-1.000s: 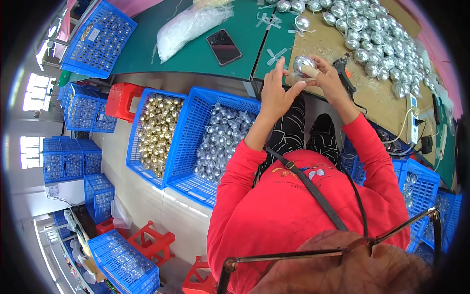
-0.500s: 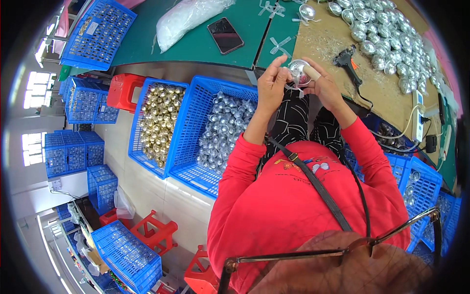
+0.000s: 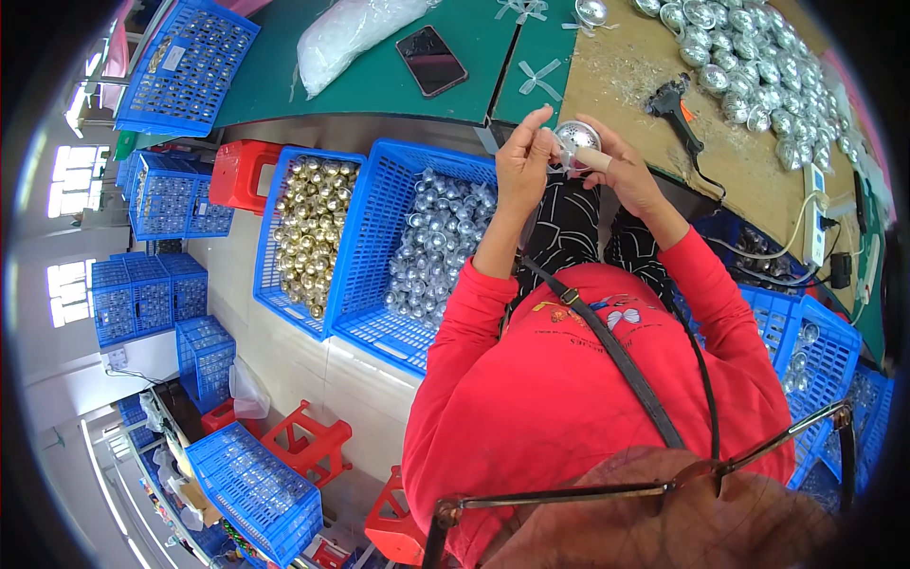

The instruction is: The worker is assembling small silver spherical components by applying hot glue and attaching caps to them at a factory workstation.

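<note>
Above my lap, near the table edge, a shiny silver ball ornament (image 3: 579,135) with small holes sits between my two hands. My left hand (image 3: 523,163) pinches at its left side with thumb and fingertips, where a bit of pale translucent ribbon shows. My right hand (image 3: 629,174) wraps the ball from the right; a beige cover sits on one of its digits. On the table beyond lie another silver ball (image 3: 591,12) with ribbon and a loose ribbon bow (image 3: 539,78). A black glue gun (image 3: 676,112) rests to the right of my hands.
A large heap of silver balls (image 3: 749,66) covers the right of the board. Blue crates hold gold balls (image 3: 311,232) and silver balls (image 3: 438,242) at my left. A phone (image 3: 431,61) and a plastic bag (image 3: 355,38) lie on the green tabletop. A power strip (image 3: 813,216) is at right.
The ball has turned between my fingers, and my right hand's covered digit has shifted down and left across its lower side. The whole view has shifted slightly.
</note>
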`<action>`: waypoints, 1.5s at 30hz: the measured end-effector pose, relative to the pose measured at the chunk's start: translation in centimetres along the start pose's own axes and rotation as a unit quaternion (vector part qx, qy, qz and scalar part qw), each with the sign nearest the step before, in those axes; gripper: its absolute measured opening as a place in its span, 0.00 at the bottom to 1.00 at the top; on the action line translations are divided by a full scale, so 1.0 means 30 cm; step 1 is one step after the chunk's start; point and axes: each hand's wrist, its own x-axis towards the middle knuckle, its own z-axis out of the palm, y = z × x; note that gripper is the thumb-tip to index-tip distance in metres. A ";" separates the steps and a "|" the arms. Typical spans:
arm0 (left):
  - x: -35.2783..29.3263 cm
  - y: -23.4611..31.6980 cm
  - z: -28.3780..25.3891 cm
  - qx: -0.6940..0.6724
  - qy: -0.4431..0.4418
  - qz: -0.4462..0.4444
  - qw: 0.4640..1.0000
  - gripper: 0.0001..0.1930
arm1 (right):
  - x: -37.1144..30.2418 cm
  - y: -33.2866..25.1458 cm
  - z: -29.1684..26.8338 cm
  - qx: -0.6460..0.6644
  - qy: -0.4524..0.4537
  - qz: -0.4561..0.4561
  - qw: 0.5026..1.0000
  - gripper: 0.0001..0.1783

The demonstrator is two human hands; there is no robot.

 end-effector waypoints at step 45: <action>-0.025 -0.053 -0.024 -0.229 0.058 -0.175 0.956 0.15 | -0.050 0.139 0.022 -0.101 0.008 -0.059 0.993 0.37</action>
